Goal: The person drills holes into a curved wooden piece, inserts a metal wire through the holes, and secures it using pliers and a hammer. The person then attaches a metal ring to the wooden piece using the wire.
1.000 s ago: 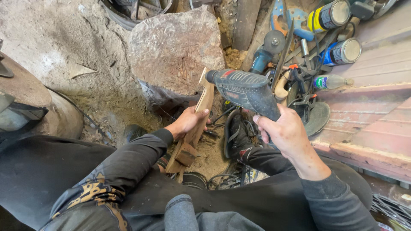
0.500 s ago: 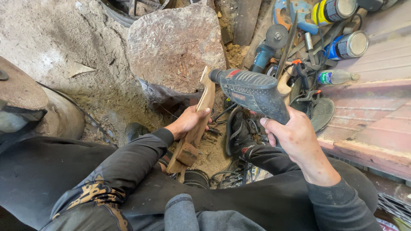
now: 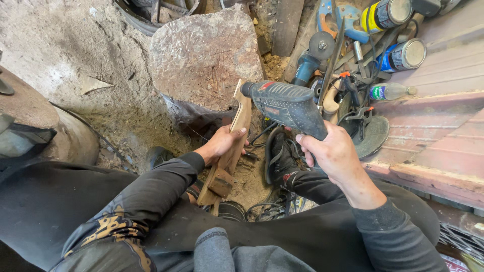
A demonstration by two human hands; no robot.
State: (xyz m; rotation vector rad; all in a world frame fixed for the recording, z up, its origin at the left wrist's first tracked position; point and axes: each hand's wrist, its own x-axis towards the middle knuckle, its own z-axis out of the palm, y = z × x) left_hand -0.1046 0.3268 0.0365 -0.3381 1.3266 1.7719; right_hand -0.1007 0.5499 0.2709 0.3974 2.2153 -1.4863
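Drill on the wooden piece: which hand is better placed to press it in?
Right. The right hand already holds the power drill, its nose at the wooden piece. The left hand is occupied gripping that piece upright.

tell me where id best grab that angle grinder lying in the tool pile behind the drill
Probably by its blue body, below the disc. The angle grinder lies with its round disc toward the top of the pile and the body slanting down behind the drill held in the right hand. Come from the left, since cans and clamps crowd its right.
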